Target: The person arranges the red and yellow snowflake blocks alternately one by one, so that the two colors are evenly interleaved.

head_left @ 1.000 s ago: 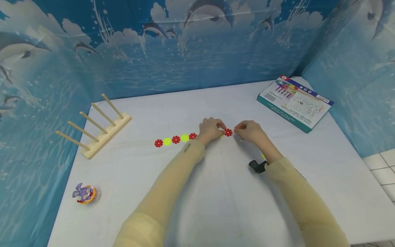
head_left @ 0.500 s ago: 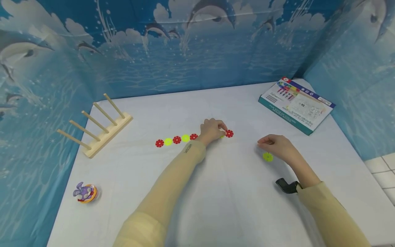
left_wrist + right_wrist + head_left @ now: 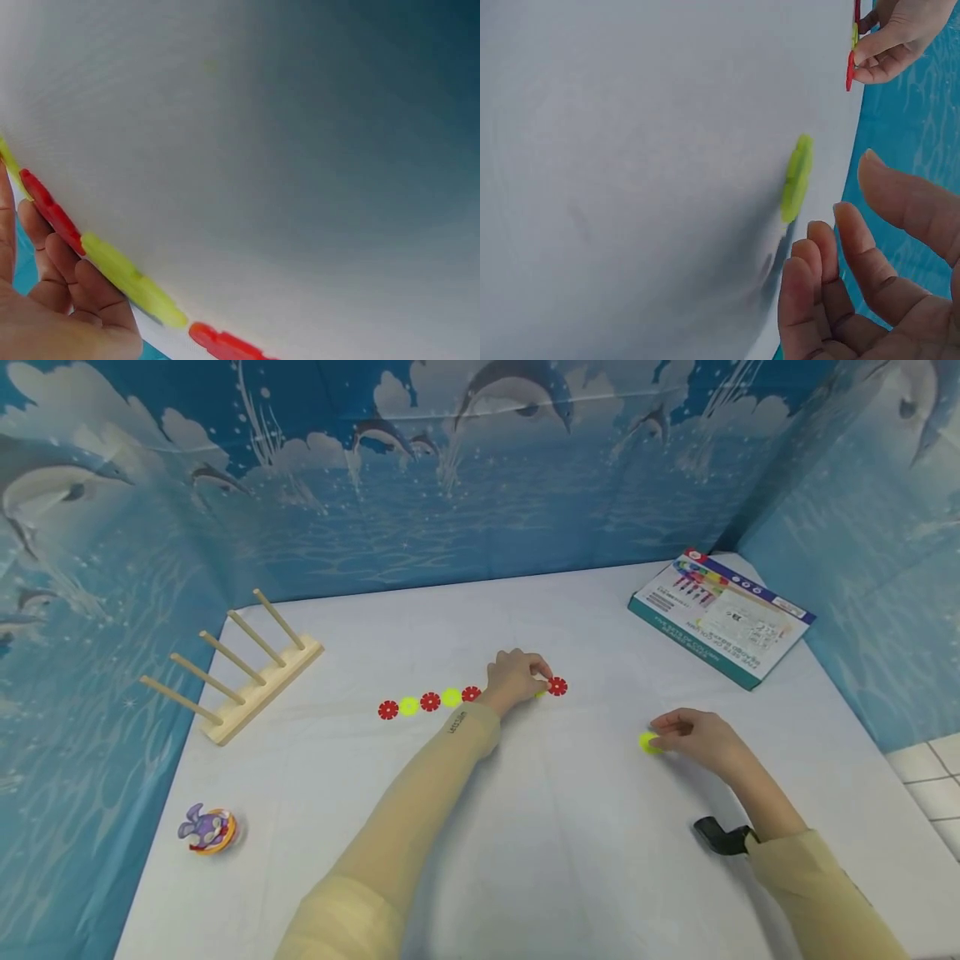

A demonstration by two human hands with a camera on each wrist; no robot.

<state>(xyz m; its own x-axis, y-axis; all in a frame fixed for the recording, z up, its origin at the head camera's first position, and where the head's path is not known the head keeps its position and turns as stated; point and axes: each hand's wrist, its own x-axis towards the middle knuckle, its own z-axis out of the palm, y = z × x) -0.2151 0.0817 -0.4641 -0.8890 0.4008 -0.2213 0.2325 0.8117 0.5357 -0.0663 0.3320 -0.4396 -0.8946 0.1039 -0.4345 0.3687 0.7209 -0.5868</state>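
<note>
A row of alternating red and yellow-green notched plastic discs lies on the white table, with a red disc (image 3: 387, 710) at its left end. My left hand (image 3: 512, 681) covers part of the row and pinches a yellow-green disc (image 3: 540, 694) beside the rightmost red disc (image 3: 557, 686). In the left wrist view, its other fingers rest along a red disc (image 3: 51, 211) and a yellow-green disc (image 3: 131, 277). Off to the right, my right hand (image 3: 701, 739) hovers over a loose yellow-green disc (image 3: 797, 178). In the right wrist view its thumb and fingers are parted, apart from that disc.
A wooden stand (image 3: 273, 685) with several slanting pegs sits at the left. A purple rabbit toy (image 3: 207, 829) is near the left front. A flat printed box (image 3: 722, 617) lies at the back right. Blue dolphin-print curtain (image 3: 480, 518) borders the table.
My right hand has left the row's red end disc and moved right and toward me, to the loose yellow-green disc. My left hand has stayed on the row.
</note>
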